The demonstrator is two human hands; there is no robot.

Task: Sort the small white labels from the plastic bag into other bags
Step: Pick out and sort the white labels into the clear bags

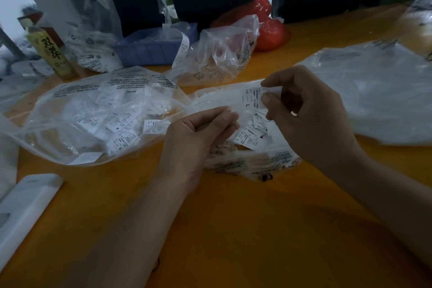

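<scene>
Right hand pinches one label between thumb and forefinger, held up flat, print toward me; an "L" shows on it, so I judge I hold it this way to read the size before choosing a bag.

Left hand has its fingers curled round the film at the mouth of the near bag, probably to keep it open for the drop. A small heap of labels lies inside it, just below the raised one; one there also shows an "L".

Left bag lies flat on the table, mouth toward my hands, loose labels spread through it; one seems to read "M". Which bag is the source I cannot tell.

Count: two hands, one label in hand. Loose labels too many and too blurred to count. Clear bags: two near, two far, and a big one on the right. One red bag, one blue tray, one bottle far left.
</scene>
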